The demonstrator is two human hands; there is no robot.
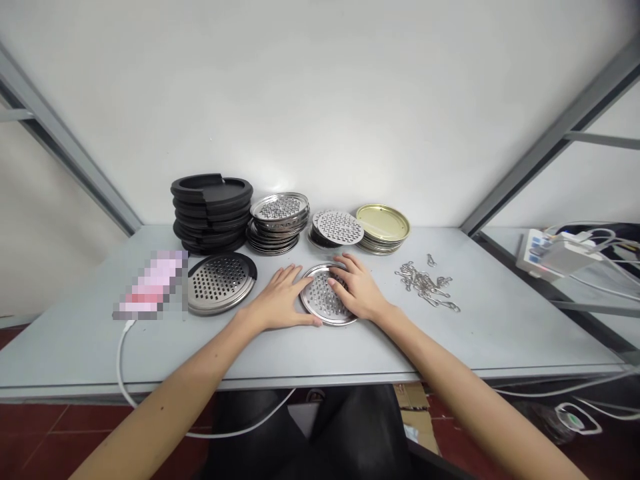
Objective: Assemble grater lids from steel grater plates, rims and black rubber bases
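In front of me a round metal grater disc (320, 295) with a raised rim lies flat on the table. My right hand (361, 291) rests over its right side with the fingers spread across the perforated face. At its left edge is my left hand (280, 301), palm down and fingers apart, with the thumb and index finger touching or very near the rim. Left of that hand lies another grater disc (220, 283) partly edged by a black ring. Loose wire clips (423, 281) are scattered to the right of my right hand.
Along the wall stand a stack of black rings (215, 213), stacked rimmed grater discs (280, 223), flat perforated discs (339, 228) and gold-coloured lids (383, 223). A blurred phone (153, 283) with a white cable lies left. A power strip (560, 253) is beyond the right frame.
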